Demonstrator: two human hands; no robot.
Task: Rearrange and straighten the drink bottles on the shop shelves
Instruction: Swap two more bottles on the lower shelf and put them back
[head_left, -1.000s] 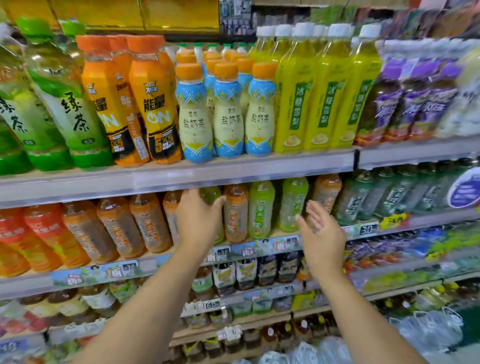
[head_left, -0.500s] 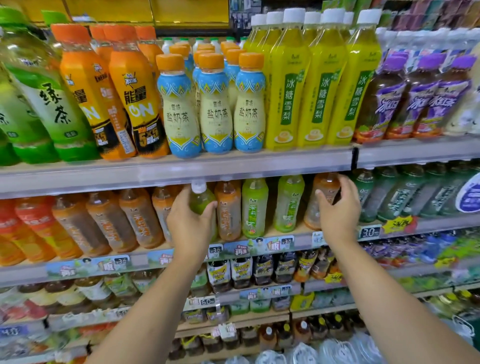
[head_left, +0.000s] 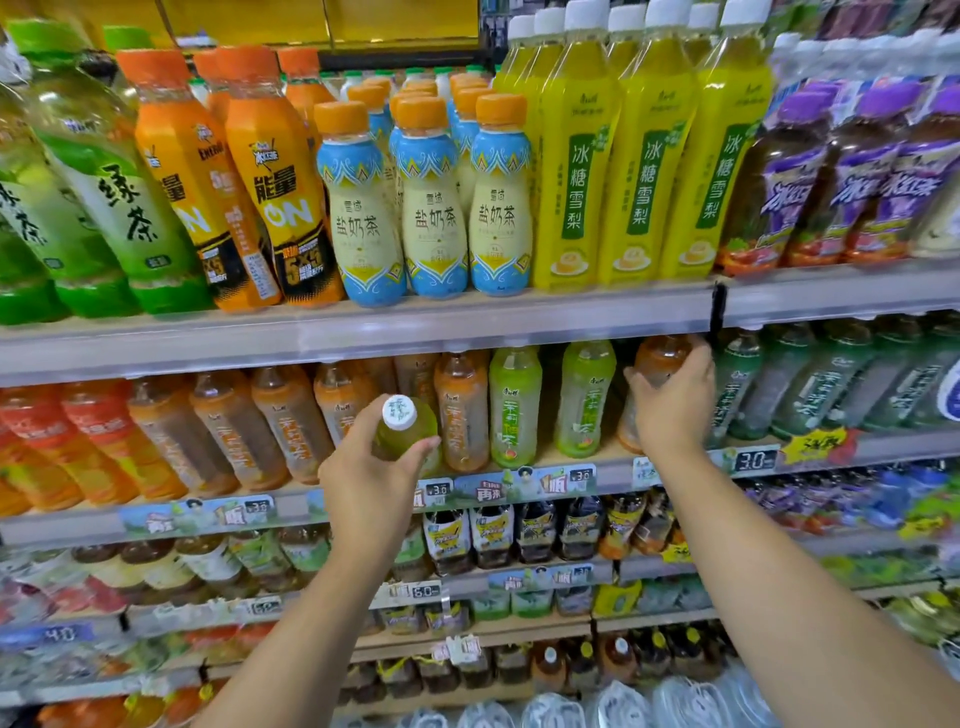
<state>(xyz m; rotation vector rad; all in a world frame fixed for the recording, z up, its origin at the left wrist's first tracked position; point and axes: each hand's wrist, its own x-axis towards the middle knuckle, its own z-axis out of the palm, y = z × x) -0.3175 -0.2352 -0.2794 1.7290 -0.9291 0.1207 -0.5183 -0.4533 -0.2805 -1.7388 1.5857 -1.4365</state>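
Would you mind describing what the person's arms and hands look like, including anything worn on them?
Both forearms are bare up to the bottom edge of the picture, with no sleeves visible. The left hand and right hand wear no gloves, and no rings, watch or bracelets show on the fingers or wrists.

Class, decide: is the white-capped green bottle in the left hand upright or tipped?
Tipped. The white-capped green bottle, gripped by the left hand, leans forward off the shelf, its cap facing the camera.

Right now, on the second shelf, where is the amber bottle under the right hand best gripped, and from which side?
Probably at its shoulder, from the front. The amber bottle stands upright at the shelf edge between a light-green bottle and dark-green bottles, so its sides are crowded. The right hand already wraps it there.
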